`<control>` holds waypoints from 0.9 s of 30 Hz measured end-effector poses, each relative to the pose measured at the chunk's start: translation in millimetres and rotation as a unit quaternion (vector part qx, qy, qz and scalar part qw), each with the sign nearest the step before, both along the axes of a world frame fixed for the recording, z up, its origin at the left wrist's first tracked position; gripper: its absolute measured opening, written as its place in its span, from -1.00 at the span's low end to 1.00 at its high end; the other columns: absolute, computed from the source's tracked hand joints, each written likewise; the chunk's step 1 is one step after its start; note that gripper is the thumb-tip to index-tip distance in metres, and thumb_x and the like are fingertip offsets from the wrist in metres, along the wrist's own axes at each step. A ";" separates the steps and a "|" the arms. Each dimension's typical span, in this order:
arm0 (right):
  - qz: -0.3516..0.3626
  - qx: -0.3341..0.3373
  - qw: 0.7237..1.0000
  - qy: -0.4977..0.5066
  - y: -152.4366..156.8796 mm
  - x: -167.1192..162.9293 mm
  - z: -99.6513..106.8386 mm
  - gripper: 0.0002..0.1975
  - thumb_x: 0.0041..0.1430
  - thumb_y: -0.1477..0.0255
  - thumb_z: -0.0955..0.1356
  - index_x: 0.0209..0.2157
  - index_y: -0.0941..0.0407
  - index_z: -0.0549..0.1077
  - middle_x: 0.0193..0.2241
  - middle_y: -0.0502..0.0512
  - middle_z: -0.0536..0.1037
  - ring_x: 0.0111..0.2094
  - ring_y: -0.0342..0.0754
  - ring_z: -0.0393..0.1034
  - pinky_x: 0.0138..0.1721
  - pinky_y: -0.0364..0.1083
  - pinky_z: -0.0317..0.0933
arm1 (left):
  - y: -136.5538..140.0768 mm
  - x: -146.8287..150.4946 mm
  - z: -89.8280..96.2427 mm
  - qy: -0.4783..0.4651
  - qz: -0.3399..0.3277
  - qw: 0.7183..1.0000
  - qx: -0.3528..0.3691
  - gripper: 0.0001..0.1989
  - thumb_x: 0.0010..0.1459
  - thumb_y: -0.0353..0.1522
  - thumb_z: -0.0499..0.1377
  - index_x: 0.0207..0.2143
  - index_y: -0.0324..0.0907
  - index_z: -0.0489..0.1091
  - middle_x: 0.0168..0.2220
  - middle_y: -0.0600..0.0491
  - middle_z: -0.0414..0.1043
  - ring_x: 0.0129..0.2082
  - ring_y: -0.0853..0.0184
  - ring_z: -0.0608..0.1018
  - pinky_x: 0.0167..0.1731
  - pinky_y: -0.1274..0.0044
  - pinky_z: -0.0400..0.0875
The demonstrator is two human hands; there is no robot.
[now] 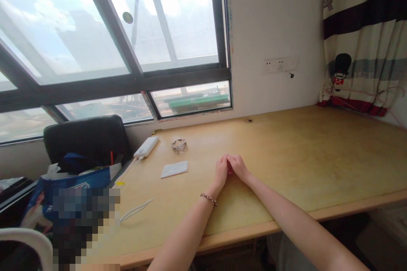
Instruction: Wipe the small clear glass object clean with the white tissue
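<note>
My left hand [221, 168] and my right hand [238, 167] rest together on the wooden table [286, 156], their fingertips touching. The fingers of both are curled in, and I see nothing held in either; the palms are hidden. A braided bracelet [209, 199] circles my left wrist. Left of the hands lies a flat white packet [174, 169], apart from them. Behind the packet sits a silvery openwork ring-shaped object [179, 146], whose kind I cannot make out.
At the table's left edge lies a white power bank [146, 147] with a cable plugged in. A white cord [136, 209] lies nearer me. Left of the table are a black chair [85, 139] and a blue bag [76, 182]. A curtain [359, 51] hangs at the right.
</note>
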State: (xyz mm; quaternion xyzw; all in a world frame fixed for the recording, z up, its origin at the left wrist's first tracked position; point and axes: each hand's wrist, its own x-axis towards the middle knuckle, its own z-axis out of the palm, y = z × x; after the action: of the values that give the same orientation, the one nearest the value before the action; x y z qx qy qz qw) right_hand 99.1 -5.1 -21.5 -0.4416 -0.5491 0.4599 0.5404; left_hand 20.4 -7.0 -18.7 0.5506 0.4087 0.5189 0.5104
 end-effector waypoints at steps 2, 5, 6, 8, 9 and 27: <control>0.007 0.005 1.000 0.012 0.0 0.6 -0.2 -0.60 0.03 0.19 0.18 -0.71 0.15 0.29 -0.83 -0.08 0.26 -0.80 -0.18 0.16 -0.78 -0.20 0.05 | 0.9 0.1 -1.5 0.016 0.000 1.000 0.004 -0.60 0.04 -0.11 -0.06 -0.69 -0.20 0.11 -0.79 0.20 0.05 -0.79 0.51 0.17 -0.78 0.64 0.05; 0.014 0.022 1.000 0.011 -0.6 1.2 -0.7 -0.59 0.04 0.19 0.18 -0.72 0.14 0.27 -0.83 -0.08 0.26 -0.79 -0.19 0.15 -0.77 -0.20 0.05 | 1.4 0.1 -3.0 0.034 0.002 0.999 0.006 -0.57 0.05 -0.09 -0.09 -0.70 -0.20 0.11 -0.80 0.18 0.05 -0.78 0.51 0.18 -0.77 0.64 0.03; 0.017 0.025 0.999 0.012 -0.8 1.3 -0.9 -0.59 0.04 0.19 0.18 -0.71 0.14 0.27 -0.82 -0.08 0.26 -0.79 -0.19 0.16 -0.77 -0.21 0.05 | 1.2 0.0 -3.0 0.035 0.002 0.999 0.009 -0.57 0.05 -0.09 -0.09 -0.70 -0.20 0.11 -0.80 0.18 0.05 -0.78 0.51 0.17 -0.77 0.63 0.03; 0.021 0.026 0.999 0.018 -1.2 1.1 -1.3 -0.61 0.04 0.20 0.18 -0.70 0.15 0.28 -0.82 -0.08 0.26 -0.79 -0.19 0.16 -0.77 -0.21 0.06 | 0.4 -0.3 -2.2 0.029 0.003 0.999 0.015 -0.58 0.04 -0.08 -0.08 -0.68 -0.19 0.12 -0.80 0.19 0.05 -0.78 0.51 0.17 -0.77 0.64 0.04; 0.023 0.026 0.999 0.022 -1.2 0.8 -1.4 -0.62 0.04 0.20 0.19 -0.69 0.15 0.28 -0.81 -0.09 0.26 -0.79 -0.19 0.16 -0.77 -0.21 0.06 | -0.1 -0.4 -1.5 0.026 0.003 1.000 0.017 -0.59 0.04 -0.08 -0.08 -0.67 -0.19 0.12 -0.79 0.20 0.06 -0.78 0.51 0.17 -0.77 0.64 0.04; 0.027 -0.006 0.999 0.029 -3.0 -1.7 2.3 -0.62 0.00 0.14 0.20 -0.66 0.14 0.31 -0.78 -0.06 0.30 -0.77 -0.18 0.18 -0.75 -0.18 0.11 | -2.2 -2.9 3.6 0.015 -0.006 1.000 0.003 -0.64 0.05 -0.15 -0.09 -0.49 -0.26 0.28 -0.73 0.18 0.12 -0.76 0.51 0.18 -0.79 0.65 0.07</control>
State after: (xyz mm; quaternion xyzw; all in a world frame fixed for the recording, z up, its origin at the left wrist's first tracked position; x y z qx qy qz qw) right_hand 97.4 -8.1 -19.1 -0.4164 -0.5421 0.4903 0.5407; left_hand 17.5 -9.2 -15.1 0.5625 0.4113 0.5086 0.5058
